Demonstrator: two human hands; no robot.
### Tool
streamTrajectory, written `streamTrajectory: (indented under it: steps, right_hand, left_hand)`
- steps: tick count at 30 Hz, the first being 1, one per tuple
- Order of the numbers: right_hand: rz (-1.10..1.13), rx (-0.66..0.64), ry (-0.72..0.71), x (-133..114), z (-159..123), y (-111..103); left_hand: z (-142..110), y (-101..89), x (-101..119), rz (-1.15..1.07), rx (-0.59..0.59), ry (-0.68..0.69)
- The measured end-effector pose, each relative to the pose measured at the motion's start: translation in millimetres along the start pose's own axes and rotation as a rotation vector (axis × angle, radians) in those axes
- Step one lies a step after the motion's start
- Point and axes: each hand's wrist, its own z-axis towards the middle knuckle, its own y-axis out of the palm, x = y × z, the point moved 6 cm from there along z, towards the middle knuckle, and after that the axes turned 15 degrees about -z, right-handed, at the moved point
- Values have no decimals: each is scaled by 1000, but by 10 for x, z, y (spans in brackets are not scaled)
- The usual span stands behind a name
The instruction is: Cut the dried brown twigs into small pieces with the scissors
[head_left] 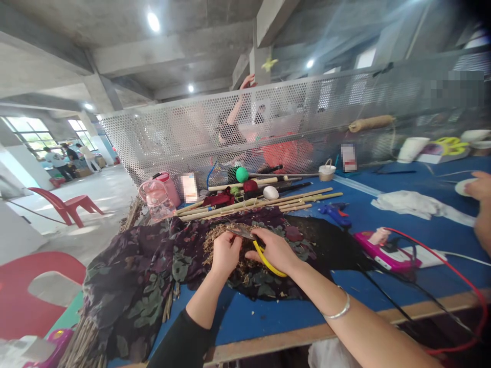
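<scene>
My right hand [276, 251] grips a pair of scissors with yellow handles [269, 261]. Its metal blades [241, 233] point left, toward the fingers of my left hand. My left hand [225, 253] is closed in a pinch just under the blade tips; whatever lies between its fingers is too small or hidden to name. Both hands are over a heap of brown, dry plant clippings [215, 236]. The heap lies on a dark flowered cloth [132, 271] spread across the blue table [253, 317].
Behind the heap lie thin wooden sticks [245, 205], a green ball [242, 174] and a white egg-shaped piece [270, 192]. Rightward are a blue glue gun [336, 214], a magenta power strip [387, 251] with a red cord, and another person's hand [482, 186]. A perforated metal screen [172, 133] stands behind.
</scene>
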Motion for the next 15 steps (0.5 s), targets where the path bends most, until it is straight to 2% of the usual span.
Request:
streamTrajectory:
  steps: [15]
  right_hand:
    - [-4, 22, -7, -8, -2, 1]
  left_hand:
    - [8, 10, -46, -57, 13, -40]
